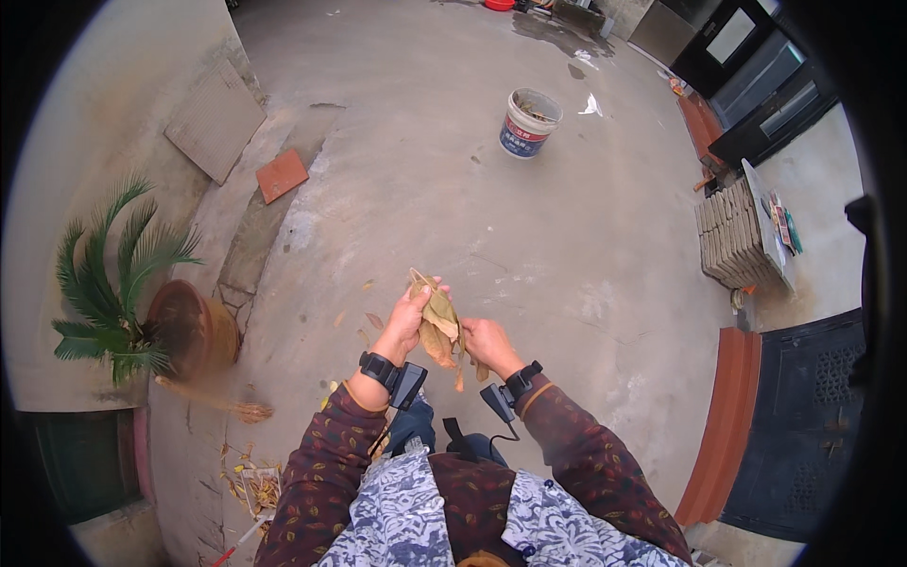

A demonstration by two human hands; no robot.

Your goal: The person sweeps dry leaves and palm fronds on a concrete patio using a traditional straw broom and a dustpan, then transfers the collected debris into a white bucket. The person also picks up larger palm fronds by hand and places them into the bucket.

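Observation:
A bunch of dry, yellow-brown leaves [438, 326] hangs in front of me at the middle of the view. My left hand [404, 319] is closed round its upper left side, with stems sticking out above the thumb. On the bunch's right edge, my right hand [488, 344] has its fingers curled in and pinches the leaves. Its fingertips are partly hidden. Farther off, a white bucket [515, 140] with a red and blue band stands upright on the concrete floor, with dry plant bits inside.
At left stands a potted palm [213, 331], near a broom head [251, 412]. A dustpan [251, 487] with fallen leaves lies lower left. A red tile [282, 176] rests by the wall. Stacked grey slabs [726, 236] and a red step [720, 425] line the right side.

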